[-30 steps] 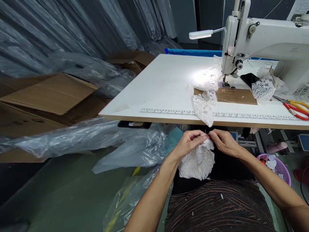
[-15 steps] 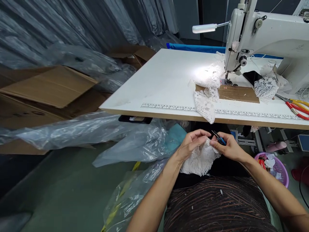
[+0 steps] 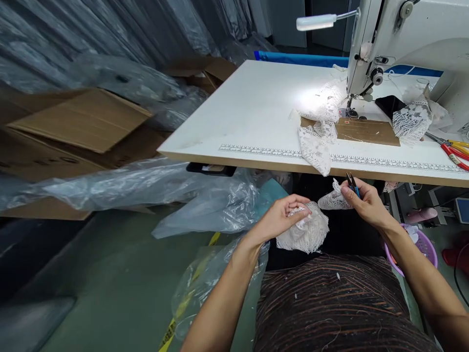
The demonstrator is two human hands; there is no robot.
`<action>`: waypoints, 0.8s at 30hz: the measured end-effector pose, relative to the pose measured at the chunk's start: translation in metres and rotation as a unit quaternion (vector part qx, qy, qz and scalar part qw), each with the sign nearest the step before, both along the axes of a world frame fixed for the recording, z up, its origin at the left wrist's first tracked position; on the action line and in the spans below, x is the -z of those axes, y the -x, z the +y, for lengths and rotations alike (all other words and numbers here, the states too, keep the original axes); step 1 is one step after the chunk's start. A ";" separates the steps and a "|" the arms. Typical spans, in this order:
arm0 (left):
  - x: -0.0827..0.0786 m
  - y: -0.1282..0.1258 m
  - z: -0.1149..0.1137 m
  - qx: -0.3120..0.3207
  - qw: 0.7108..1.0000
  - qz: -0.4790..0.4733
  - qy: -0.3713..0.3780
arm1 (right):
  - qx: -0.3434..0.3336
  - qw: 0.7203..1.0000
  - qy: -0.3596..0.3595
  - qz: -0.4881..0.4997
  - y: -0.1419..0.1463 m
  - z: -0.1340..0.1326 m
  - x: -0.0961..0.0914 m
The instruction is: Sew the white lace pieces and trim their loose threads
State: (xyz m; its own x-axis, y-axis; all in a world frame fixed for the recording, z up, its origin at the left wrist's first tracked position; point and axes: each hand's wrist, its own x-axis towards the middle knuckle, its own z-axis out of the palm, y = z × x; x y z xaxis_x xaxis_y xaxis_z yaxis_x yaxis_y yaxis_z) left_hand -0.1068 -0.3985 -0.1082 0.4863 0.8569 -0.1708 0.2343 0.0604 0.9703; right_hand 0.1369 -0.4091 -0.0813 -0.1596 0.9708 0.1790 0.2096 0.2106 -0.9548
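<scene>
My left hand [image 3: 284, 217] is closed around a lace bundle [image 3: 306, 234], held over the lap just below the front edge of the table [image 3: 264, 107]. My right hand [image 3: 368, 205] pinches a smaller lace piece [image 3: 331, 200] between thumb and fingers. The same hand grips the snips [image 3: 352, 182], blades pointing up towards the underside of that edge. The two lace parts are near each other; I cannot tell whether a thread joins them.

The risk I see lies in that double hold. With snips and lace piece sharing one hand, the tips sit just beside open mesh, and a turn of the wrist could snag or nick it. The pinch on the piece looks light, so it could slip and drop among the plastic [image 3: 205, 210] on the floor, or into the basket [image 3: 429, 252] by my right forearm. If the hands close together, the blades come near the left fingertips.

On the table a lace strip [image 3: 317, 146] hangs over the front edge, right above the hands. A raised hand could catch it and drag it away from the needle of the machine [image 3: 403, 34].
</scene>
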 end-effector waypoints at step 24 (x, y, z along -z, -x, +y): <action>-0.030 -0.011 -0.037 -0.071 0.996 -0.004 -0.061 | -0.135 0.986 0.078 0.056 0.038 -0.021 0.031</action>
State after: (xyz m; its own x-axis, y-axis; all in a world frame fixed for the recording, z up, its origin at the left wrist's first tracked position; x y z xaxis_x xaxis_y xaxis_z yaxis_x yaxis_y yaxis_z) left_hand -0.0957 -0.4358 -0.0780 0.3601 0.9311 -0.0581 0.2240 -0.0258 0.9743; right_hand 0.0991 -0.4299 -0.1120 -0.4032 0.9130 0.0616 0.0576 0.0925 -0.9941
